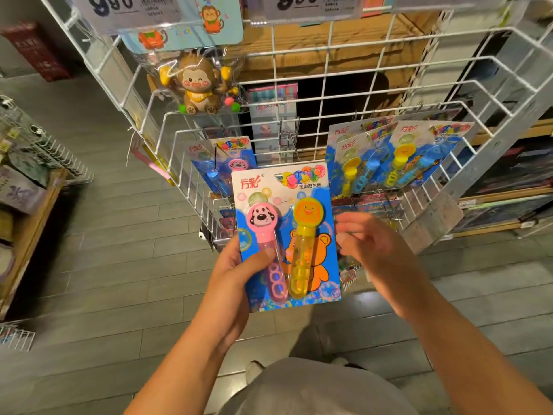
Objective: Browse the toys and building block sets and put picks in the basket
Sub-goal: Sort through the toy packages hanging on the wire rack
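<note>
Bubble wand card (284, 235): blue backing, pink dog and yellow duck wands.
Left hand (236, 274) grips its edge; right hand (368, 244) hovers beside, fingers loose.

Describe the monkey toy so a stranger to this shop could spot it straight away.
Start at the white wire display rack that fills the middle of the view. Look to its upper left, under the left price tag: the monkey toy hangs there in clear packaging. Unlike the flat blue bubble wand cards lower down, it is a chunky brown winking figure with a yellow bib.
</note>
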